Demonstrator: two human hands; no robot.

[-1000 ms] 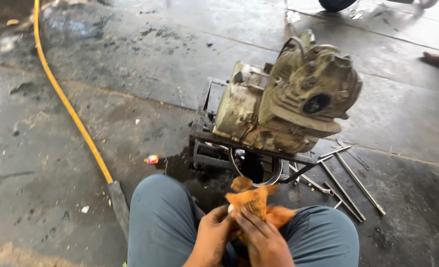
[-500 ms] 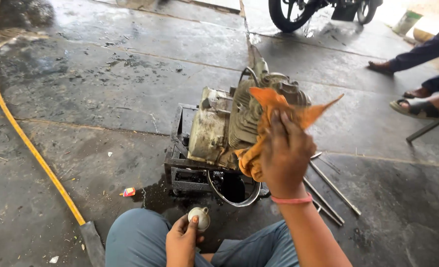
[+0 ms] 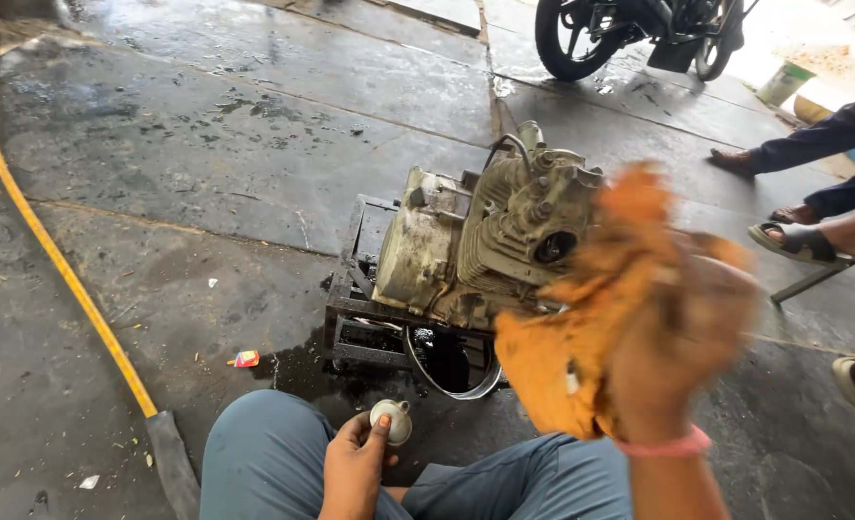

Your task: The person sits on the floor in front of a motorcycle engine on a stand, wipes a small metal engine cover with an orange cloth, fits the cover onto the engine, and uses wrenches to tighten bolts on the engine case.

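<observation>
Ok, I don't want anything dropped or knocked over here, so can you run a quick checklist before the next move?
1. Left hand grips the small white round part: ok.
2. Right hand holds the orange rag: ok, though blurred.
3. Engine sits on its dark metal stand: ok.
4. Floor under the stand is dry: not ok, dark wet patch.
5. Yellow hose lies away from the hands: ok.
6. Rag clear of the engine: cannot tell.

Yellow hose (image 3: 42, 241) crosses the wet floor (image 3: 206, 125); motorcycle wheel (image 3: 577, 39) and sandalled feet (image 3: 798, 241) behind
</observation>
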